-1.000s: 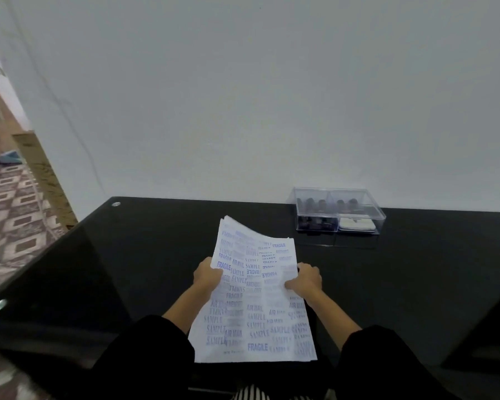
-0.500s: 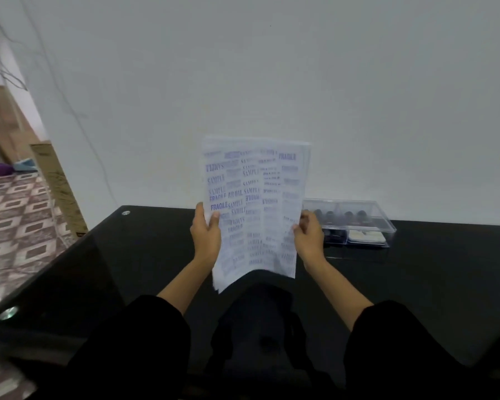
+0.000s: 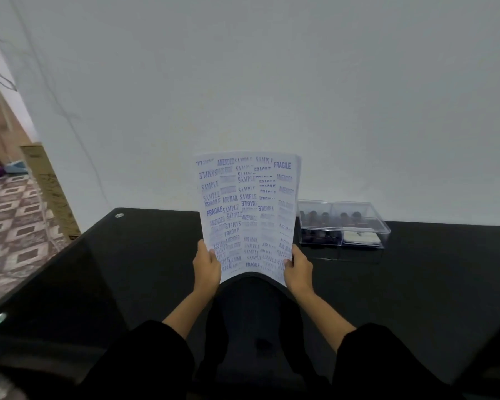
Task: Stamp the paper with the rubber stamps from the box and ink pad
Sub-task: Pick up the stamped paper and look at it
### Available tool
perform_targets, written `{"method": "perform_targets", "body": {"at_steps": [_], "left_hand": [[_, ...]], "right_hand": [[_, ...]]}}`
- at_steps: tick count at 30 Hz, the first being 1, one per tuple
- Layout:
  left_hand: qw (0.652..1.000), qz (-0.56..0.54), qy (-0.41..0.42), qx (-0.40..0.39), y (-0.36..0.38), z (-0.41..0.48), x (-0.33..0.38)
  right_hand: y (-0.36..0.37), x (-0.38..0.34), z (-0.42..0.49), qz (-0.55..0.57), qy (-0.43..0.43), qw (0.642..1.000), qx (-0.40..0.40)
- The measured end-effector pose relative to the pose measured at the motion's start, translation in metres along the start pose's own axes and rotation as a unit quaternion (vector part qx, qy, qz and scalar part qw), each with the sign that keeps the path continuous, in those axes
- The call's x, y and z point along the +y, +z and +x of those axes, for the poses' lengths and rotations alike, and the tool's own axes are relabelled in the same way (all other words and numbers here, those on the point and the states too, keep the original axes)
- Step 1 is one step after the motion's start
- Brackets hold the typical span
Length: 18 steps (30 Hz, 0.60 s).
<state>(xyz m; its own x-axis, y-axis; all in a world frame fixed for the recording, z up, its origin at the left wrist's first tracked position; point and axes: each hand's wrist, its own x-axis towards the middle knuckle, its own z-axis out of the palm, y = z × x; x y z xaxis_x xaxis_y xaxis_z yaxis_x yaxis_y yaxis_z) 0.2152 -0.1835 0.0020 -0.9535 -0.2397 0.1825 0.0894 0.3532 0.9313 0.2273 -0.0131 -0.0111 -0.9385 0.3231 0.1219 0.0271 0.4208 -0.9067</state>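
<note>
Gripping paper (image 3: 247, 209) by its lower corners with left hand (image 3: 207, 267) and right hand (image 3: 298, 268), fingers curled round the side edges, thumbs on the printed face. Held upright above black table (image 3: 127, 255), bottom edge bowed between the hands. Crowded with blue impressions (hardly any blank space on this face). Clear box (image 3: 342, 225) on table just right of sheet, apparently lidded, stamps (image 3: 326, 217) and ink pad (image 3: 358, 238) inside. Best approach: lay sheet flat beside box, pick a blank patch, free one hand for the lid.
</note>
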Motion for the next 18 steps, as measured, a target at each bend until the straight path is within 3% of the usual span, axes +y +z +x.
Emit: {"method": "perform_targets", "body": {"at_steps": [13,18], "left_hand": [[0.998,0.052,-0.029,-0.012,0.018,0.035,0.003],[0.992,0.104,-0.066,-0.036,0.03,0.066,-0.002]], "right_hand": [[-0.005,0.005,0.025,-0.025,0.041,0.999,0.002],[-0.014,0.013,0.055,-0.071,0.076,0.993,-0.061]]}}
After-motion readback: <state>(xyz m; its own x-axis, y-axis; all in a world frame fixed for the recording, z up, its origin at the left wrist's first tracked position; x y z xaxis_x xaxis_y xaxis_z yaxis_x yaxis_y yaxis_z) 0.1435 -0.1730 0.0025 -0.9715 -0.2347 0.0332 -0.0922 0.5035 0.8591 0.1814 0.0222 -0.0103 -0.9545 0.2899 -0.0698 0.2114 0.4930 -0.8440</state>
